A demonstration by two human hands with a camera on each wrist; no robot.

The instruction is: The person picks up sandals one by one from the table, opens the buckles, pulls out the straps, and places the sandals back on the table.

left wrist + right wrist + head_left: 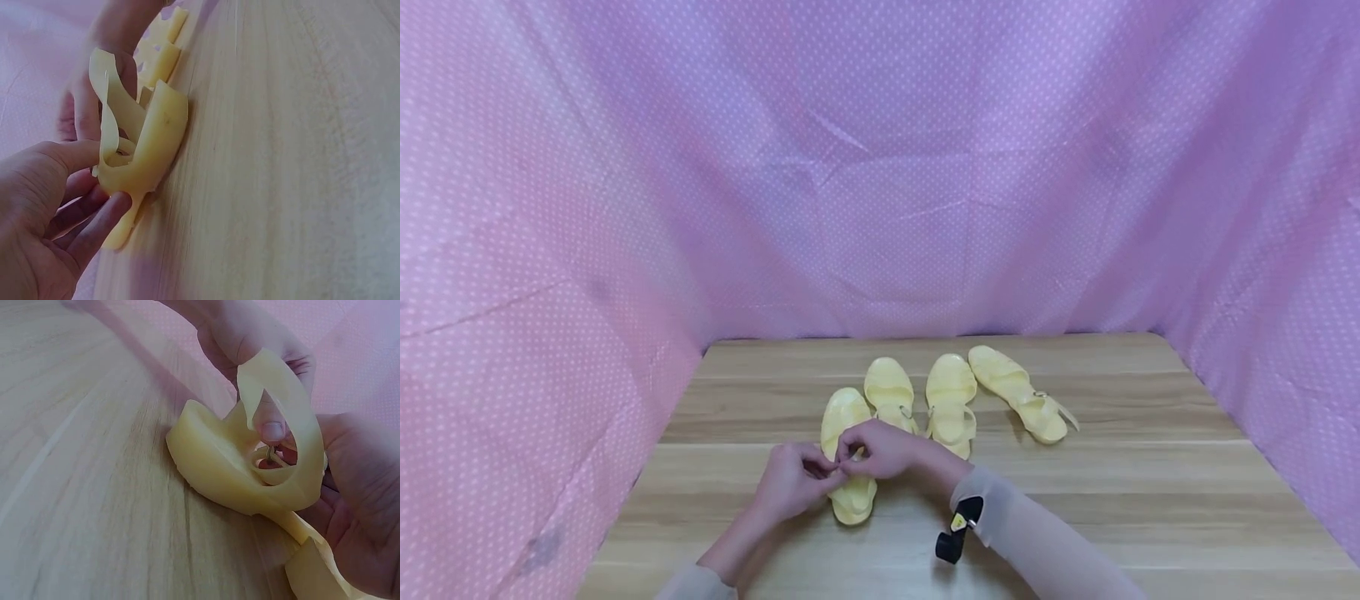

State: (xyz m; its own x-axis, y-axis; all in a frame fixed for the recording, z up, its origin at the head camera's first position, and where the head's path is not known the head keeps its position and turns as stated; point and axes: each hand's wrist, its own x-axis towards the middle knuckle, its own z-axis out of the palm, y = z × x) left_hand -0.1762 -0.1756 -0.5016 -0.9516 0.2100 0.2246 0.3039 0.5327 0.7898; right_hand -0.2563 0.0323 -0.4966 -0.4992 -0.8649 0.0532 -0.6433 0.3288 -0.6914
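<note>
A pale yellow closed-toe sandal (842, 412) lies on the table in front of me, toe pointing away. My left hand (793, 482) pinches its ankle strap at the buckle with thumb and fingers. From the other side, my right hand (880, 447) pinches the same strap, fingertips meeting the left ones. In the right wrist view the strap (306, 431) stands up in a loop above the heel, and a small metal buckle (270, 453) shows by the left thumb. Fingers partly hide the strap's end.
More matching sandals lie to the right: one (889, 383) partly behind my right hand, another (951, 379) beside it, and one (996, 371) slanting farther right. The wooden table (1112, 500) is backed by pink dotted cloth (887, 208). A small black camera (951, 543) hangs at my right wrist.
</note>
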